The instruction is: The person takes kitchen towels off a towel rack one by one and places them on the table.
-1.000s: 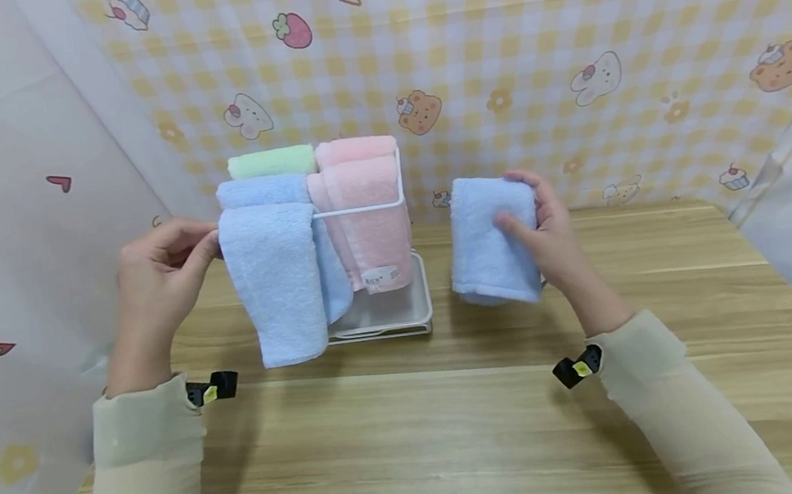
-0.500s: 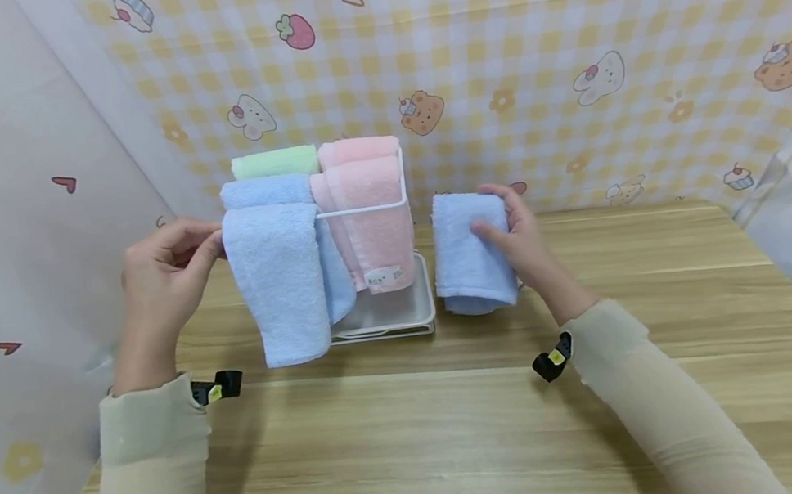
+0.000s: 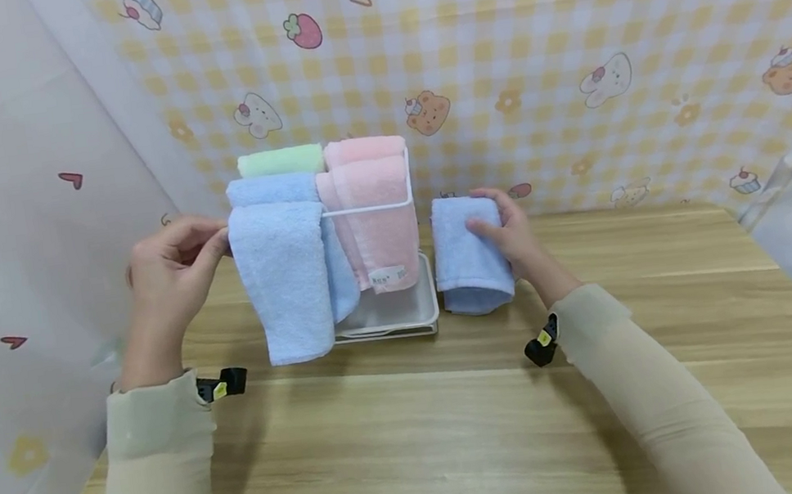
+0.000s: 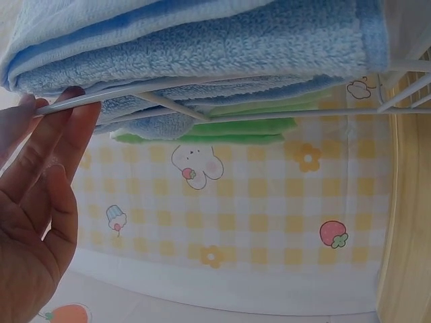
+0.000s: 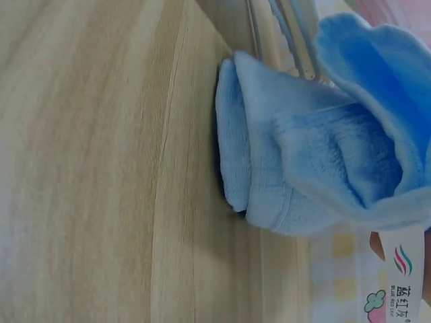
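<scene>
My left hand (image 3: 170, 279) pinches the left end of a white wire rack's front bar. In the left wrist view its fingertips meet on the bar (image 4: 94, 99). Over that bar hangs a light blue towel (image 3: 285, 285), just beside the left hand. My right hand (image 3: 517, 240) grips a second folded light blue towel (image 3: 463, 251), thumb on the front and fingers behind. That towel stands right of the rack, its lower end close to or on the tabletop. In the right wrist view its folds (image 5: 296, 155) gape open; most of the right hand is hidden there.
On the rack's rear bars hang a green towel (image 3: 282, 162), another blue towel (image 3: 273, 189), a pink towel (image 3: 365, 149) and a labelled pink towel (image 3: 380, 236). A grey tray (image 3: 403, 308) forms the base. Behind the wooden table (image 3: 420, 442) hangs a checked curtain (image 3: 527, 41).
The right hand has moved left and slightly down with its blue towel, closer to the rack. The left hand keeps its hold on the bar. The whole view has shifted a little.
</scene>
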